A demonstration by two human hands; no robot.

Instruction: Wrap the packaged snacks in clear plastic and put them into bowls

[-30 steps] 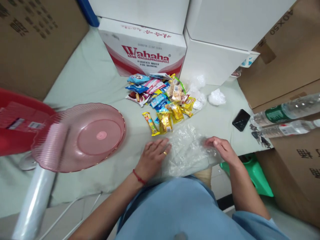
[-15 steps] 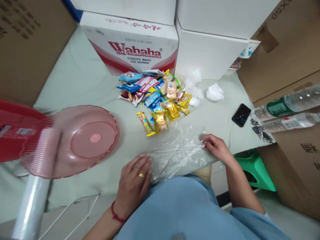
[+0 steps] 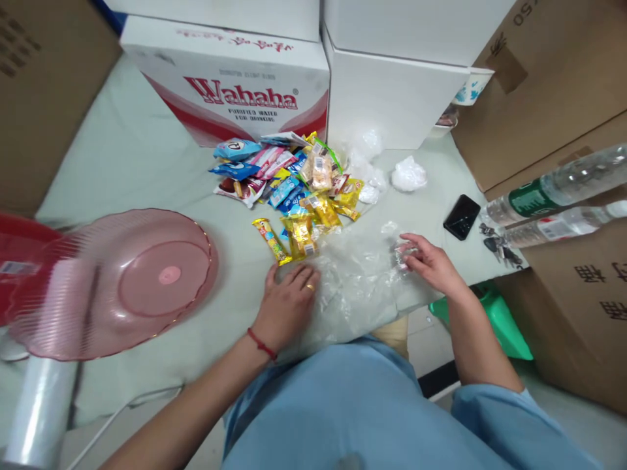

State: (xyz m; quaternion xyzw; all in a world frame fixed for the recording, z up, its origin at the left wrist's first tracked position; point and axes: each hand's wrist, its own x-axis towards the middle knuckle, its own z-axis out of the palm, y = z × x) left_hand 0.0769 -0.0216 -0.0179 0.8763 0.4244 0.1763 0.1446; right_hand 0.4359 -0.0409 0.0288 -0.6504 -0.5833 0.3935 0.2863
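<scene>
A sheet of clear plastic film (image 3: 360, 281) lies crumpled on the pale green table (image 3: 161, 163) in front of me. My left hand (image 3: 289, 300) rests flat on the film's left edge with its fingers stretched out. My right hand (image 3: 426, 261) pinches the film's right edge between thumb and fingers. Just beyond the film lies a heap of wrapped snacks (image 3: 294, 189) in yellow, blue and pink packets.
A pink translucent plate (image 3: 122, 281) sits at the left, with a roll of film (image 3: 39, 411) below it. Wahaha box (image 3: 230, 85) and white boxes stand behind. Black phone (image 3: 461, 217), keys, water bottles (image 3: 553, 196), white crumpled bags (image 3: 409, 175) and a green stool (image 3: 494, 326) are at the right.
My left hand slid back toward me, then forward again onto the film's left edge. The right hand kept hold of the right edge. The film has been pulled flatter.
</scene>
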